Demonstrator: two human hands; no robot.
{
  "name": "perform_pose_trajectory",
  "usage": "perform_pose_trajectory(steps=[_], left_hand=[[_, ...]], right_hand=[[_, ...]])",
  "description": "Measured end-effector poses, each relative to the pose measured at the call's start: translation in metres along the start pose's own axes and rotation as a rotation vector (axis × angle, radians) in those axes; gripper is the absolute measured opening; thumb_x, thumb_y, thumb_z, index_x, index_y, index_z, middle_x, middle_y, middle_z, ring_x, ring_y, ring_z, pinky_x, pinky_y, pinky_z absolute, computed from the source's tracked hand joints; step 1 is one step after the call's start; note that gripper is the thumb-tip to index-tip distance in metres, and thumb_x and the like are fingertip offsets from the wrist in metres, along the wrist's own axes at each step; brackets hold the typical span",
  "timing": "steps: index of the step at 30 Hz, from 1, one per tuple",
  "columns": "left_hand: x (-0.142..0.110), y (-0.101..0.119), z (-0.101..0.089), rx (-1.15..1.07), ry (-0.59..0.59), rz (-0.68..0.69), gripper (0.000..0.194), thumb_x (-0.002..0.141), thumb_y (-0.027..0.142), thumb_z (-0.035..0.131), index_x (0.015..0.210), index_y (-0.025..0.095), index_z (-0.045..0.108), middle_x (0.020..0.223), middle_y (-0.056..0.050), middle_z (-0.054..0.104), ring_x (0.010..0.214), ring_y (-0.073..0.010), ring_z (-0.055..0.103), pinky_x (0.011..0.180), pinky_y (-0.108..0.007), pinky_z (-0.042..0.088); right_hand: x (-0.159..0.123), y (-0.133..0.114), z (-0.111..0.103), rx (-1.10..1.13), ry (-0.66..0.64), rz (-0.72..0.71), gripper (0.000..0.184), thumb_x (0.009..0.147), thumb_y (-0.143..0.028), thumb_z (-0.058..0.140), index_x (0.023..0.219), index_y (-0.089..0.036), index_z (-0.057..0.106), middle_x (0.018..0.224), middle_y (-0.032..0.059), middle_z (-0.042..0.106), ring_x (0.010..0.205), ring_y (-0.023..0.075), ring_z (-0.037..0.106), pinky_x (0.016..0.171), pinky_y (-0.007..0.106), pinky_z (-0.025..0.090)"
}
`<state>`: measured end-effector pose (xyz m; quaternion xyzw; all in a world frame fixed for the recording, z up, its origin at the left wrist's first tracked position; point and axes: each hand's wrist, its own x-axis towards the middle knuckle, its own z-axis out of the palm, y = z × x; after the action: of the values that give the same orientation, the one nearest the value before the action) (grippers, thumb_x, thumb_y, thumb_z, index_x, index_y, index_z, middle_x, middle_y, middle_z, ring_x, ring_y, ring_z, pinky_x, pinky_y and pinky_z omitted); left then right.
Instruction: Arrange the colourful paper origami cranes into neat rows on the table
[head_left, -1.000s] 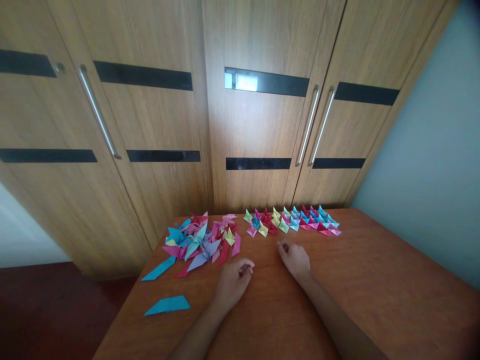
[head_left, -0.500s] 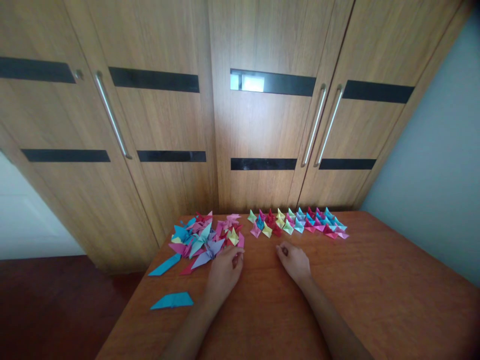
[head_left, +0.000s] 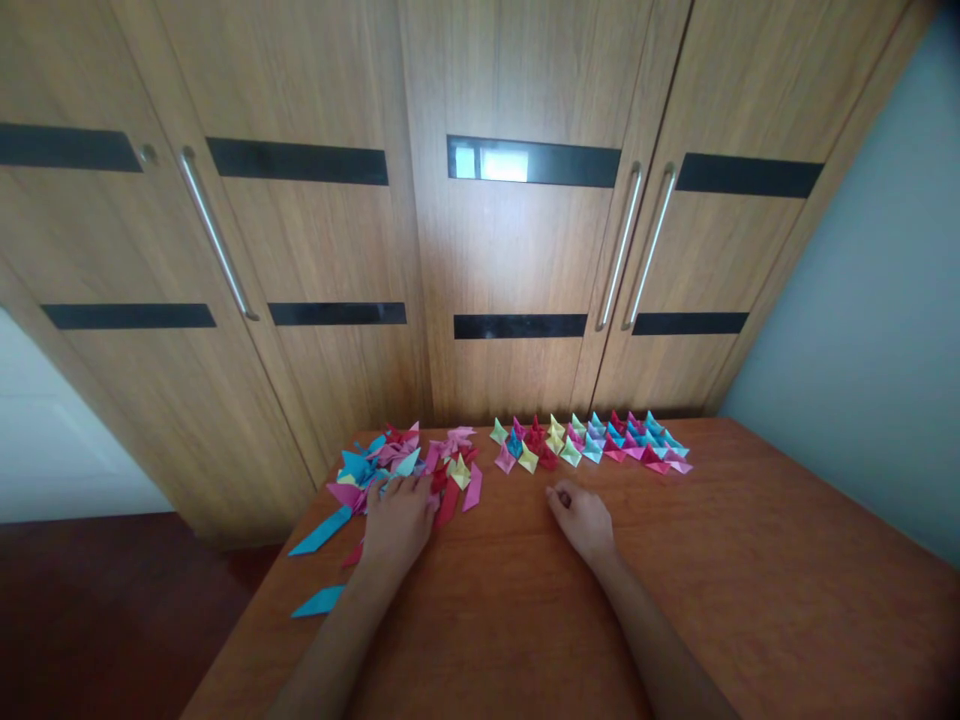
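Note:
My left hand (head_left: pixel 397 520) lies palm down on the near edge of a loose heap of coloured folded paper pieces (head_left: pixel 409 465) at the table's far left, fingers stretched over them. My right hand (head_left: pixel 581 520) rests on the wooden table (head_left: pixel 675 580) near the middle, fingers curled loosely with nothing visible in them. Just beyond it, rows of small folded paper shapes (head_left: pixel 592 445) in pink, blue, yellow and red stand along the far edge. Two flat blue paper pieces, one (head_left: pixel 321 530) and another (head_left: pixel 319 601), lie near the left table edge.
Tall wooden wardrobe doors (head_left: pixel 517 230) with metal handles (head_left: pixel 619 245) stand right behind the table. A pale wall (head_left: pixel 885 300) is at the right. The dark floor (head_left: pixel 97 610) drops away left of the table edge.
My left hand has moved left and forward from the table's middle onto the heap of paper pieces. My right hand has stayed almost in place.

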<state>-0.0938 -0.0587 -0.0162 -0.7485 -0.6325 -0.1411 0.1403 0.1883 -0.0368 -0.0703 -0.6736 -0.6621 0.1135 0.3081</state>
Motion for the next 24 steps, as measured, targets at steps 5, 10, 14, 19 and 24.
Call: perform_pose_trajectory(steps=[5,10,14,19,24], left_hand=[[0.006,0.01,-0.01,0.06,0.056,0.031,0.03,0.082,0.023,0.049,0.109,0.02,0.061,0.116,-0.012,0.06,0.112,-0.0307,0.046,0.098,-0.047,0.026],[0.018,0.018,-0.013,0.124,-0.008,0.047,0.026,0.082,0.023,0.049,0.101,0.02,0.065,0.105,-0.013,0.062,0.104,-0.0318,0.051,0.095,-0.05,0.027],[0.026,0.016,-0.011,0.112,-0.113,0.11,0.026,0.085,0.02,0.043,0.098,0.017,0.066,0.1,-0.015,0.063,0.098,-0.0302,0.055,0.088,-0.046,0.034],[0.031,0.012,-0.004,0.072,-0.199,0.096,0.028,0.086,0.016,0.039,0.096,0.015,0.065,0.096,-0.015,0.064,0.092,-0.0276,0.058,0.078,-0.039,0.042],[0.032,0.009,-0.004,0.033,-0.2,0.033,0.024,0.086,0.017,0.041,0.09,0.016,0.065,0.092,-0.012,0.066,0.091,-0.0236,0.06,0.077,-0.032,0.045]], right_hand=[[-0.001,-0.001,-0.001,0.002,0.016,-0.005,0.027,0.086,-0.036,0.046,0.065,-0.022,0.053,0.059,-0.003,0.058,0.057,0.0117,0.052,0.05,0.021,0.024],[0.002,0.001,0.001,-0.005,0.012,0.005,0.027,0.086,-0.037,0.046,0.065,-0.022,0.055,0.061,-0.0024,0.059,0.056,0.0114,0.052,0.05,0.021,0.024],[0.003,0.003,0.002,-0.011,0.014,0.012,0.027,0.085,-0.038,0.046,0.065,-0.022,0.055,0.061,-0.0024,0.059,0.056,0.0112,0.051,0.051,0.021,0.025],[0.002,0.004,0.002,-0.006,0.021,0.003,0.029,0.086,-0.039,0.045,0.064,-0.022,0.055,0.059,-0.0025,0.058,0.055,0.0112,0.052,0.05,0.021,0.025],[0.001,0.003,0.001,-0.003,0.01,0.015,0.029,0.086,-0.038,0.045,0.065,-0.022,0.055,0.059,-0.0026,0.059,0.056,0.0111,0.053,0.05,0.021,0.025]])
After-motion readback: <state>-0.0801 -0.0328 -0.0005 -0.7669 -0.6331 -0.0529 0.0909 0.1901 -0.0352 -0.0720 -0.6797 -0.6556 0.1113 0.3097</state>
